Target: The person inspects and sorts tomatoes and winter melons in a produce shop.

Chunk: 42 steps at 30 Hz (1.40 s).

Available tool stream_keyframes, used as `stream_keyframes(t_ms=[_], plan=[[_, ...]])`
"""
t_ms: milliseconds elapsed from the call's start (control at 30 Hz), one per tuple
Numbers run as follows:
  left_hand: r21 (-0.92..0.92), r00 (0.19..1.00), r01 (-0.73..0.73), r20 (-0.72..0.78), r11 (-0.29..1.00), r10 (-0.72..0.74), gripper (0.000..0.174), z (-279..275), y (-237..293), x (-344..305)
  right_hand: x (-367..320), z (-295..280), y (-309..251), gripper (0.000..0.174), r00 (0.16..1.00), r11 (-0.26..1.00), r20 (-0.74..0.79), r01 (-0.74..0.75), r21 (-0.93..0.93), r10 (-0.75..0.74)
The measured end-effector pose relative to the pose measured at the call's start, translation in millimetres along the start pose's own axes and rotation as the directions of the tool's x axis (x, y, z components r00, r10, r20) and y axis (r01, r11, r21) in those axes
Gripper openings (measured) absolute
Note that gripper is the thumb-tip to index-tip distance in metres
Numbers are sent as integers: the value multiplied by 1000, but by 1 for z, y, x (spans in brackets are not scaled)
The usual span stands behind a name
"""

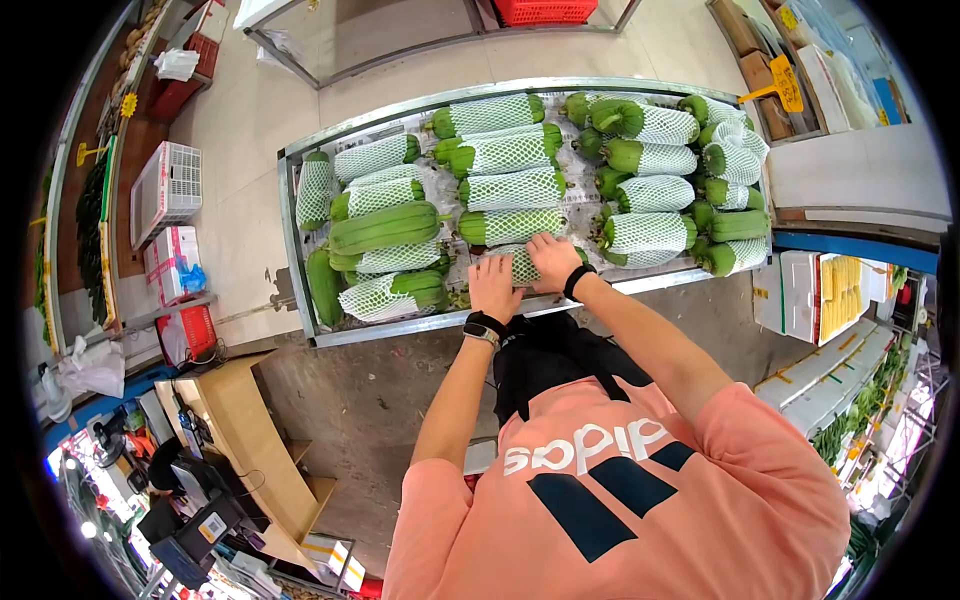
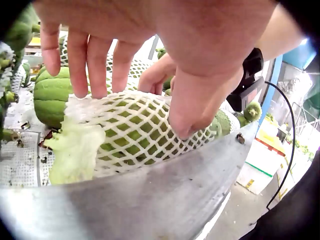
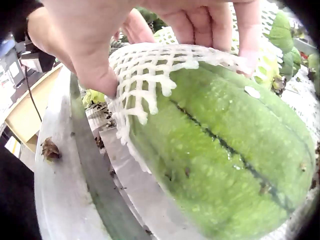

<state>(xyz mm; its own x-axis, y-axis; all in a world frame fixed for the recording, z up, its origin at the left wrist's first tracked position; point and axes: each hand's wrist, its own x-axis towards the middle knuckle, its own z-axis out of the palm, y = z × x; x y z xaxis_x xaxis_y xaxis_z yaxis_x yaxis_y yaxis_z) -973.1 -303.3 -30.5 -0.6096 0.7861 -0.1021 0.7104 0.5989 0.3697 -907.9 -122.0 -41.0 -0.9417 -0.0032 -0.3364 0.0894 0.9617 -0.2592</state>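
Observation:
A green papaya [image 1: 521,265] in a white foam net sleeve lies at the near edge of the metal-framed tray [image 1: 420,324]. My left hand [image 1: 493,287] grips its left part, with fingers over the far side and thumb on the near side of the foam net [image 2: 135,132]. At its right part, my right hand [image 1: 553,263] holds the net near its edge between thumb and fingers. Beyond that edge the papaya's bare green end [image 3: 225,145] sticks out, with a dark line along its skin. My palms hide part of its top.
Rows of netted papayas [image 1: 515,188] fill the tray on newspaper, and a bare one [image 1: 385,230] lies left of centre. A wooden desk [image 1: 235,450] stands behind at left. White foam boxes [image 1: 800,295] stand at right, a white crate [image 1: 170,190] at left.

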Motion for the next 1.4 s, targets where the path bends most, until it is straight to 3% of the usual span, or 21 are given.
stream_keyframes(t_ms=[100,267,333,367,467,600,633,733,767,867,900,1000,1167,1267,1400], plan=[[91,995,-91,36,992,88,79,7,3,10,-1,4,1,61,990,991,-85,105,-82,-112],[135,991,-110,86,985,99,76,16,15,24,-13,-1,18,55,981,988,-128,136,-67,-143],[253,994,-85,84,964,66,74,32,24,28,-30,-26,26,54,970,995,-234,85,47,-72],[237,991,-121,-29,964,132,70,42,27,27,-39,-37,32,54,953,997,-301,49,52,-31],[258,972,-234,39,937,232,70,57,41,38,-73,-64,60,61,891,993,-441,-87,73,111],[306,963,-234,203,923,177,66,47,53,47,-118,-75,109,79,881,965,-393,-245,93,262],[357,964,-254,172,899,204,61,45,53,46,-126,-70,120,87,890,963,-367,-257,85,270],[530,974,-216,174,820,145,55,63,59,50,-141,-55,142,89,896,948,-317,-315,40,311],[573,981,-186,57,798,187,48,79,56,52,-143,-51,148,92,904,951,-307,-310,10,298],[584,970,-240,181,776,164,21,56,57,57,-142,-48,154,91,903,946,-301,-325,-5,308],[593,957,-278,235,756,168,24,44,59,57,-141,-47,154,87,896,942,-308,-335,10,321],[526,957,-289,179,800,228,50,45,50,57,-137,-43,155,83,894,931,-299,-362,-45,333],[308,982,-190,67,932,178,66,47,39,45,-133,-43,165,74,917,943,-301,-309,-126,260],[206,985,-170,-2,964,174,67,29,35,33,-135,-50,175,77,951,960,-260,-217,-174,168],[22,983,-67,-167,997,70,50,24,23,11,-135,-59,169,78,958,968,-257,-178,-179,128]])
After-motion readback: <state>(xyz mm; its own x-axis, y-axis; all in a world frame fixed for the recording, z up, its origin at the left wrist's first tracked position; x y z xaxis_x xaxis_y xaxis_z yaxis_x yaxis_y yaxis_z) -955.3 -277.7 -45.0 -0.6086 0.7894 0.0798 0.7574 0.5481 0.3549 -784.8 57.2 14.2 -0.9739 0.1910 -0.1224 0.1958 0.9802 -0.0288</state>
